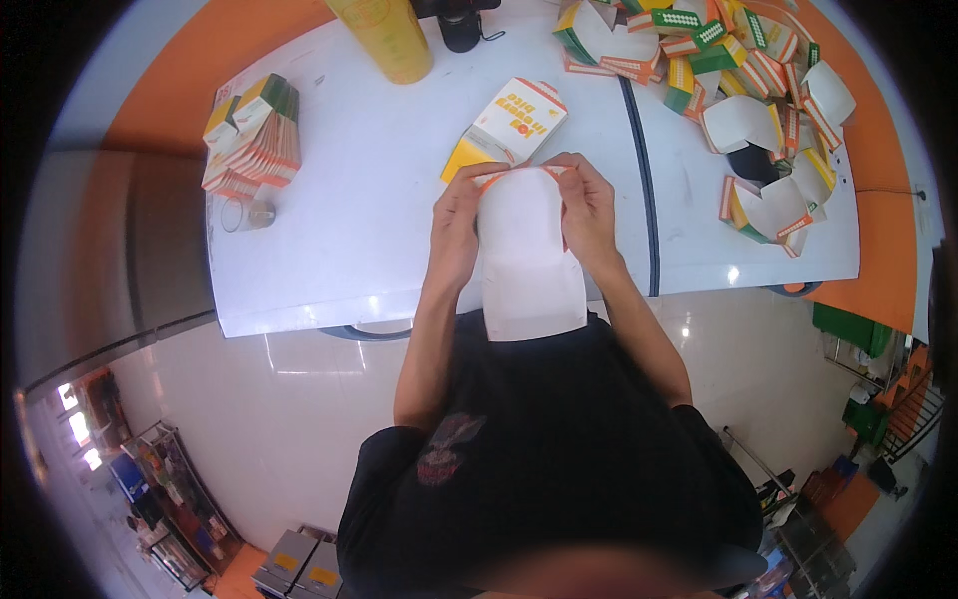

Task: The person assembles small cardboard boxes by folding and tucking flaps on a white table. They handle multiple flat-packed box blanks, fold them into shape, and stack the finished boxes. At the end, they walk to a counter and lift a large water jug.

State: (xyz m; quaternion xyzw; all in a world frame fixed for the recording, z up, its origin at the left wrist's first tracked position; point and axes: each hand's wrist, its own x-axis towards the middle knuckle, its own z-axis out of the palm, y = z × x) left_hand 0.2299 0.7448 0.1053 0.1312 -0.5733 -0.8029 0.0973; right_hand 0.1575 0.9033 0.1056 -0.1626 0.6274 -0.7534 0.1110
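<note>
Between both hands, at the table's near edge, is a cardboard food box (523, 235) with its plain white inside facing up. My left hand (458, 222) is closed on its upper left corner, and my right hand (587, 208) grips the upper right corner. The box's lower flap hangs past the edge toward my dark shirt. Orange shows along the folded far corners under my fingers. Just beyond my hands lies another printed carton (514, 120), white, yellow and orange, lying flat. My fingertips partly hide the meeting of box and carton.
Far right, a heap of folded open cartons (738, 60) covers the table corner. A stack of flat cartons (257, 140) stands at left, with a clear glass (246, 214) beside it. A yellow cup (389, 40) and a black device (460, 30) sit at the back. A dark seam (639, 170) crosses the white table.
</note>
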